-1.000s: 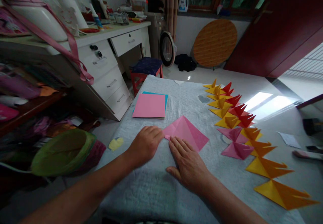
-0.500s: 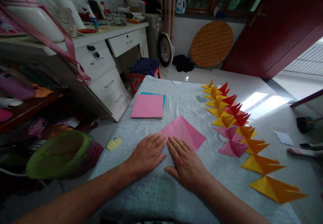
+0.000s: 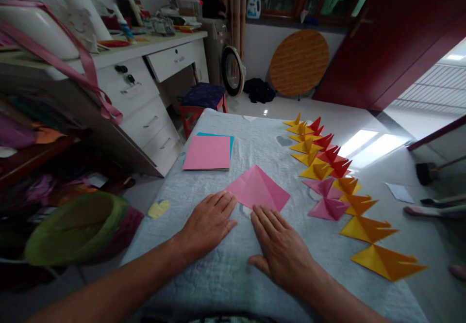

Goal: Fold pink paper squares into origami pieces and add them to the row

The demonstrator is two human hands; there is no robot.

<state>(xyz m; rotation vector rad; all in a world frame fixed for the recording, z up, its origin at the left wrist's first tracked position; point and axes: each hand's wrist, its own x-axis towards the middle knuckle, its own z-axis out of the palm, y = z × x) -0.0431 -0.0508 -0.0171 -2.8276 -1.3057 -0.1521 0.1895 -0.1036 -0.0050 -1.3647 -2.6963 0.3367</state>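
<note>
Folded pink paper [image 3: 257, 187] lying mid-table [image 3: 225, 274], a diamond with corners toward both flat, empty hands: left hand [image 3: 208, 223] touching its left corner, right hand [image 3: 282, 248] just short of its near corner.

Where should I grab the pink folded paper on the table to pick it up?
Probably the near corner of the pink paper, coming from the person's side. It lies flat on the blanket as a diamond, one point aimed between the left hand and right hand, whose fingertips rest at its near edges. Pinch that point, thumb sliding underneath.
</note>
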